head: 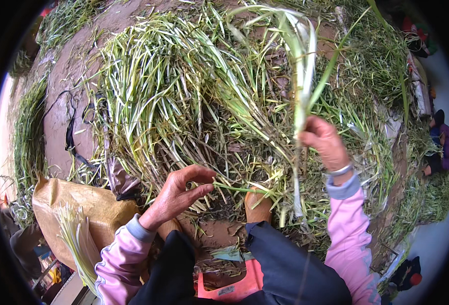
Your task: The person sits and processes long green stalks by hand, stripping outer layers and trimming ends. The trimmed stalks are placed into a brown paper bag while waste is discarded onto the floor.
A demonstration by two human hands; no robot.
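Note:
My right hand (325, 143) grips a long leafy plant stalk (302, 87) between thumb and fingers. Its pale green leaves rise and curl over above the hand, blurred, while a whitish lower end hangs below. My left hand (184, 190) is held over the near edge of the heap, thumb and forefinger close to each other. At those fingertips is one end of a thin green stalk (239, 188), which reaches across to my brown shoe (258, 206); whether it is pinched cannot be told. Before me lies a heap of long leafy stalks (152, 87), roots towards me.
A tan woven sack (91, 194) stands at left, with a bundle of pale thin stems (78, 236) against it. A black strap (70, 131) lies on the brown ground. Below me is a red plastic stool (234, 284). Leaf litter (365, 84) spreads right; people (443, 141) sit beyond.

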